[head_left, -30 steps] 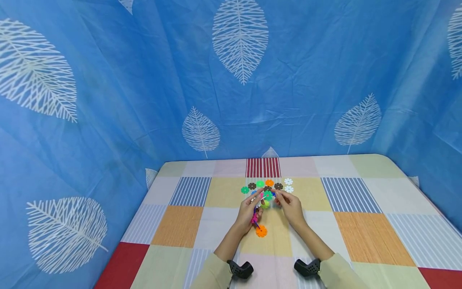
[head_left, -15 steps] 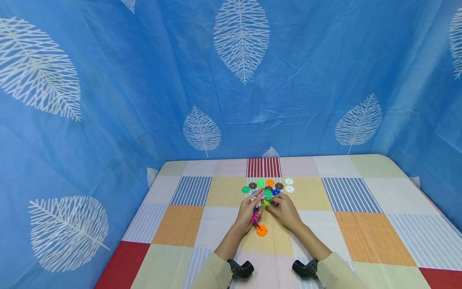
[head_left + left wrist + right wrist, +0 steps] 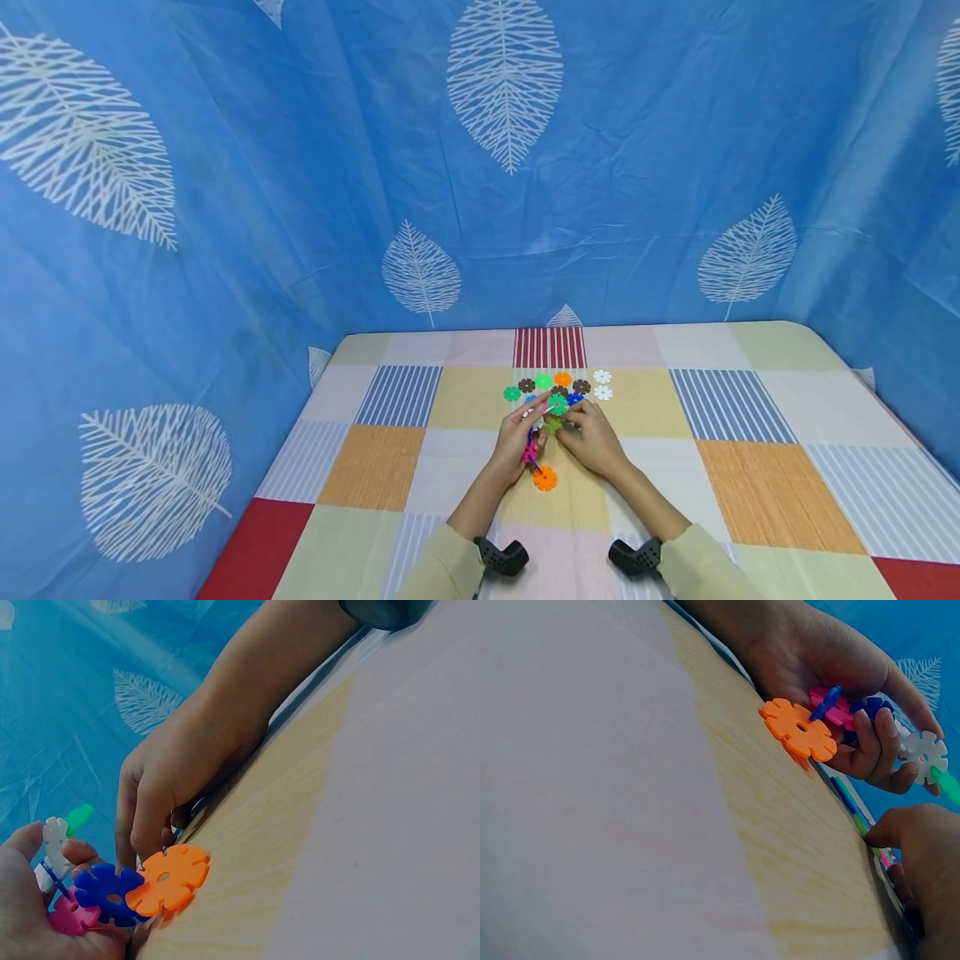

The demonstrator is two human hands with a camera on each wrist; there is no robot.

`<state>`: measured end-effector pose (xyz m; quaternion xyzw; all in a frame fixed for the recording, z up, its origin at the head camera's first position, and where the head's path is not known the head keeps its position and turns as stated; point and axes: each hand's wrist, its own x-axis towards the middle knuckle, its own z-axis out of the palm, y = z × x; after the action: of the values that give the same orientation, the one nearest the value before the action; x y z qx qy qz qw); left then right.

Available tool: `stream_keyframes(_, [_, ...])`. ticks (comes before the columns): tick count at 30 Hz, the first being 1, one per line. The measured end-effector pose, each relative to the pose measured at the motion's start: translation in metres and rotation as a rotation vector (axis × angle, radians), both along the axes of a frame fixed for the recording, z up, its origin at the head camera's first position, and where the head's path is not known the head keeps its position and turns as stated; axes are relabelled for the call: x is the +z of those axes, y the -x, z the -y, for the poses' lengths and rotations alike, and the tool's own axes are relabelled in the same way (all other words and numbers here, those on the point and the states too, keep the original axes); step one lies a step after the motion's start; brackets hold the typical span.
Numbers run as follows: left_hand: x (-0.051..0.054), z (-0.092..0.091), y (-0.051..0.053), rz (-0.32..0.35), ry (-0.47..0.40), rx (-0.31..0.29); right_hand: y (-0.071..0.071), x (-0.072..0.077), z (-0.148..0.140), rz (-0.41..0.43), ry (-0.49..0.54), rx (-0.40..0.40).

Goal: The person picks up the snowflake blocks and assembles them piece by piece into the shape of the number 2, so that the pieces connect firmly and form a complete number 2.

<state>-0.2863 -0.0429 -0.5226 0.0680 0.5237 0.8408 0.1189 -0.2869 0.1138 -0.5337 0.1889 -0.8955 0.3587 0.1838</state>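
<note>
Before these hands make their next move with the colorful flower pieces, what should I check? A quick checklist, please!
1. Left grip holding the disc chain: ok, fingers curled around it.
2. Orange disc joined to the blue disc beside it: ok, they look slotted together.
3. Orange disc clear of the table: cannot tell; it hangs very close.
4. Right grip at the yellow-green disc: ok, fingertips are there.
5. Yellow-green disc firmly pinched: cannot tell; fingers partly hide it.
6. Spare pieces available: ok, including white discs beyond the hands.
</note>
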Motion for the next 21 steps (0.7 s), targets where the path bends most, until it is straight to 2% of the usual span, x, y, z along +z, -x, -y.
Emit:
stream_keyframes(14, [0.0014,0.0007,0.0007,0.008,-0.010,0.008,0.0010,-0.0013,-0.0030,0.037,0.089,-0.001])
stream_keyframes(21, [0.0022,0.0013,-0.0002,0.021,-0.010,-0.001,-0.0003,0.0004,-0.0038,0.049,0.090,-0.004])
